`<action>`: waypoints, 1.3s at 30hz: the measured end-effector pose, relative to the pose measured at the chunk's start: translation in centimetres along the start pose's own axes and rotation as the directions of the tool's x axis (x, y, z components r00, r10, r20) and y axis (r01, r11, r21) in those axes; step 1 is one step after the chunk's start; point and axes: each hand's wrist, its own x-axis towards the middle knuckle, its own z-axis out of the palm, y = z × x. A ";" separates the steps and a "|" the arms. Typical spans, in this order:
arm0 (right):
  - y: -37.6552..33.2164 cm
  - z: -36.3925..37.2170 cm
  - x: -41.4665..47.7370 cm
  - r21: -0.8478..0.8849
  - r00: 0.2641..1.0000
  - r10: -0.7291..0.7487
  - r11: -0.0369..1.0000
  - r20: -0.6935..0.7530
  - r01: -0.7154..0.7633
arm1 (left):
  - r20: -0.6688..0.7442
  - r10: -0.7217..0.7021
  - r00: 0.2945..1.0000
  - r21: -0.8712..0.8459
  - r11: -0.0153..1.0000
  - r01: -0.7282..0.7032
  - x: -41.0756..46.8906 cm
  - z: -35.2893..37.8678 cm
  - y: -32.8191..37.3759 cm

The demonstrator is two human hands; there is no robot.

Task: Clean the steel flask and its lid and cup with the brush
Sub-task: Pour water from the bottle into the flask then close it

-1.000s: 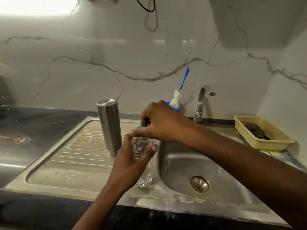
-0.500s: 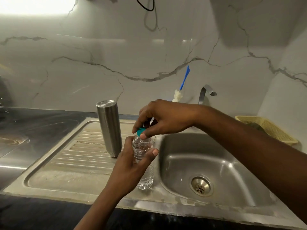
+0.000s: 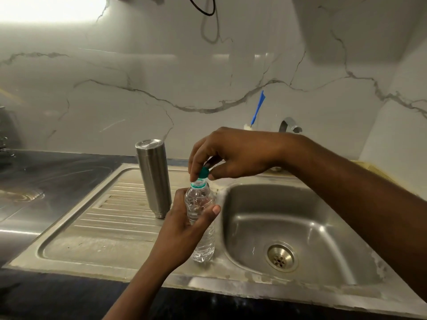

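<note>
Brushed steel flask (image 3: 154, 179), dull scuffed metal sink (image 3: 300, 229), clear crinkled plastic bottle (image 3: 201, 225), glossy veined marble wall (image 3: 138, 72).

- A kitchen: a stainless steel sink (image 3: 251, 229) with a drain (image 3: 280, 258) fills the lower right of the frame, and its ribbed drainboard (image 3: 111, 218) lies at lower left.
- A curved tap (image 3: 289, 124) rises behind the basin, right of centre.
- A dark polished desk (image 3: 46, 174) lies at the left, below a glossy marble-veined wall (image 3: 138, 65).
</note>
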 end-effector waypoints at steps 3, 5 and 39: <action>0.0 -1.5 -1.7 0.041 0.998 0.038 0.999 -0.049 -0.036 | 0.001 0.007 1.000 0.014 1.000 -0.007 0.0 0.0 -0.1; 0.3 -1.3 -3.3 0.091 0.992 0.093 0.992 -0.083 -0.085 | -0.003 0.012 1.000 0.016 1.000 -0.012 0.0 0.0 -0.1; -0.1 18.4 -3.5 0.656 0.781 0.524 0.727 -0.339 -0.203 | 0.016 0.005 1.000 0.077 0.997 -0.006 0.0 -1.2 0.0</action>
